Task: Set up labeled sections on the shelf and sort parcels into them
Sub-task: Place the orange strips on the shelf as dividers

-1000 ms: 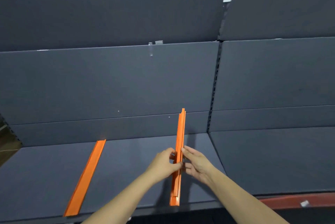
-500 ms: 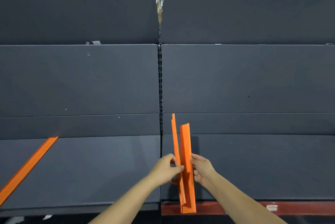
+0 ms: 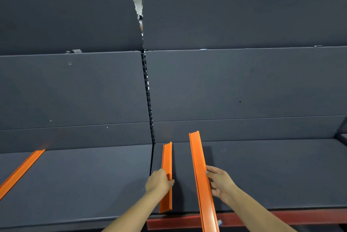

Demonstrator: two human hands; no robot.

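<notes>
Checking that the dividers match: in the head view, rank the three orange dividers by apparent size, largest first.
1. Right-hand divider: looks longest, but it seems nearer the camera.
2-3. Left-hand divider and far-left divider: they look alike. The far-left one runs out of frame, so unranked.

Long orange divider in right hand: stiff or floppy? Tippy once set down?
Probably stiff: the long orange divider runs straight though the right hand holds it at one spot. Likely light: one hand carries it. Its narrow angled profile may tip if nudged.
</notes>
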